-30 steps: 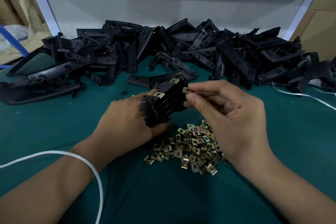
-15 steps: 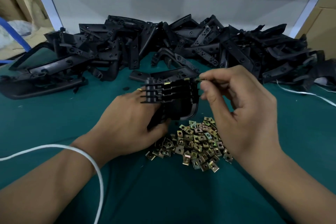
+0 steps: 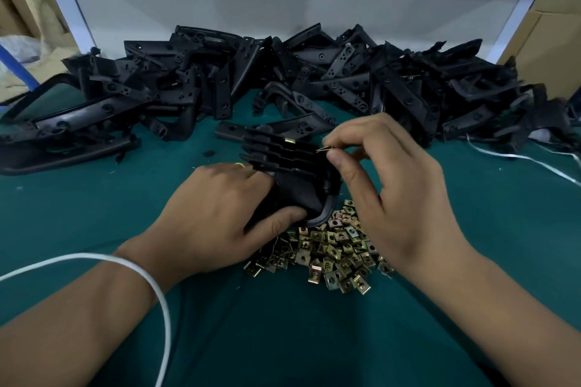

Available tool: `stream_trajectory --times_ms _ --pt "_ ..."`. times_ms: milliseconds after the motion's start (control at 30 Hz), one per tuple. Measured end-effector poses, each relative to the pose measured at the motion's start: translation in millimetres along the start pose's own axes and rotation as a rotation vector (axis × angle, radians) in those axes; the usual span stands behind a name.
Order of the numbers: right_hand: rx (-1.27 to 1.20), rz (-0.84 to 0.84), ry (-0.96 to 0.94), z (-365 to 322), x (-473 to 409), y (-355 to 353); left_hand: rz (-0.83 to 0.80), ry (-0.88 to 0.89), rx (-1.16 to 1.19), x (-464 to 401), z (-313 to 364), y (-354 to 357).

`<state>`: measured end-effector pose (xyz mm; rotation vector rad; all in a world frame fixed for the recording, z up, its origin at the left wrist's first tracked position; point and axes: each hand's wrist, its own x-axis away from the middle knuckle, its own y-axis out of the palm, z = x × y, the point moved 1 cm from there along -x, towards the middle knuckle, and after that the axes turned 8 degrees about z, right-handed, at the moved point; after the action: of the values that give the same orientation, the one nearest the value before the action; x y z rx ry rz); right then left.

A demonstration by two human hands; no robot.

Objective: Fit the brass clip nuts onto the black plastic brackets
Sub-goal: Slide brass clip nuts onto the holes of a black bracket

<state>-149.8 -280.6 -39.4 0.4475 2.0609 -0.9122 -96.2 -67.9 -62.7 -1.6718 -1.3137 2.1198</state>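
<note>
My left hand (image 3: pixel 220 214) grips a stack of several black plastic brackets (image 3: pixel 289 173) at the middle of the green cloth, thumb pressed on the lower edge. One bracket in the stack carries a fitted brass clip nut (image 3: pixel 289 141) on its top tab. My right hand (image 3: pixel 390 185) pinches another brass clip nut (image 3: pixel 323 149) between thumb and forefinger, right at the edge of a bracket tab. A pile of loose brass clip nuts (image 3: pixel 327 254) lies just below the stack, between my hands.
A long heap of black brackets (image 3: pixel 283 82) runs across the back of the green table (image 3: pixel 94 214). White cords trail at the left wrist (image 3: pixel 151 280) and far right (image 3: pixel 518 157). A white frame and cardboard boxes (image 3: pixel 553 41) stand behind.
The bracket stack has been turned so its tabs point up and away. My right hand has carried the pinched clip nut to the right-hand tab edge.
</note>
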Motion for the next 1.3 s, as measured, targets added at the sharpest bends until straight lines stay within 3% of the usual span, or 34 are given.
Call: stream_trajectory --times_ms 233,700,1300 --pt "-0.015 -0.039 0.136 0.0 0.0 -3.2 -0.008 0.015 -0.034 -0.1 -1.4 3.6" --pt "0.083 -0.049 0.031 2.0 1.6 -0.1 0.022 0.025 -0.075 -0.5 -1.1 7.8" --pt "0.027 0.034 -0.025 7.8 0.5 -1.4 0.039 0.032 -0.062 -0.1 -1.1 7.4"
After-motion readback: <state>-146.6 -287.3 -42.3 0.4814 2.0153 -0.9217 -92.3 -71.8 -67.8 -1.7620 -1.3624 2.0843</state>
